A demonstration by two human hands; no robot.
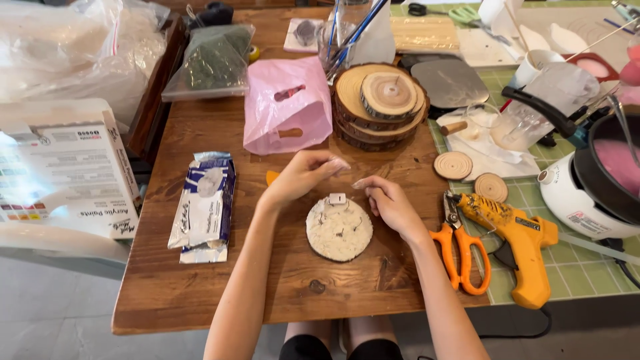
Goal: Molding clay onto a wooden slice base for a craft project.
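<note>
a cluttered wooden table (200, 280) holds a white-coated disc (339, 229) near its front edge. above the disc, the left hand (303, 175) pinches something tiny; the right hand (392, 205) curls loosely beside it, empty, scissors (459, 248) just right.

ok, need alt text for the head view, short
A person's left hand and right hand hover with pinched fingers just above a round white-coated wood slice on a wooden table. Orange scissors and a yellow glue gun lie to the right; a stack of wood slices sits behind.
</note>
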